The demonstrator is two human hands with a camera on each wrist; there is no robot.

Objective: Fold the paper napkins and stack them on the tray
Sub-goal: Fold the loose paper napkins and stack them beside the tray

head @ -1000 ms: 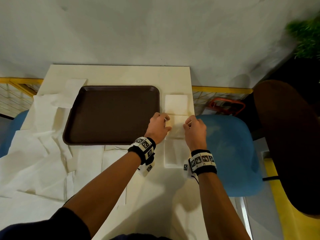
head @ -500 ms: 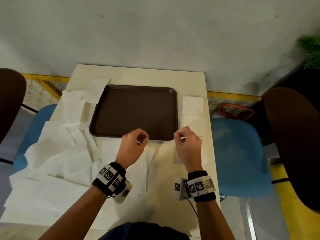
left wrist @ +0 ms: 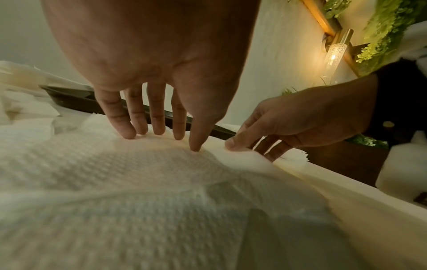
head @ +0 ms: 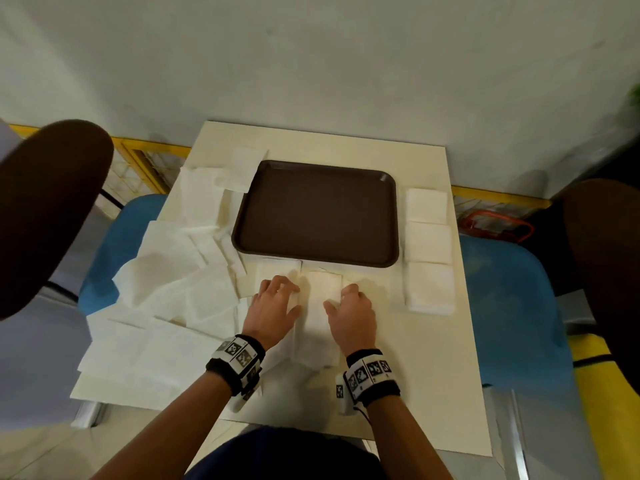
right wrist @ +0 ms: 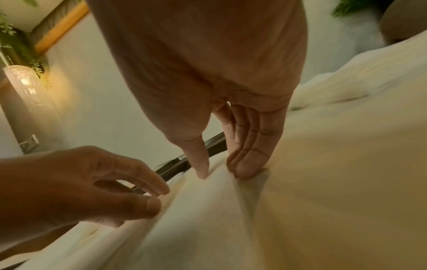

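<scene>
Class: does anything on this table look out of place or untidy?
Three folded napkins sit in a row on the table right of the tray, not stacked on it. Left of it, unfolded napkins lie in a messy heap, overhanging the table edge.

Head view looks down; both wrist views, close, share the napkin (head: 320,294).

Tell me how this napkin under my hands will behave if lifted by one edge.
Probably floppy: the napkin bunches up where the left hand pinches it. Likely light and easily torn: its edge by the right hand looks thin and ragged.
</scene>
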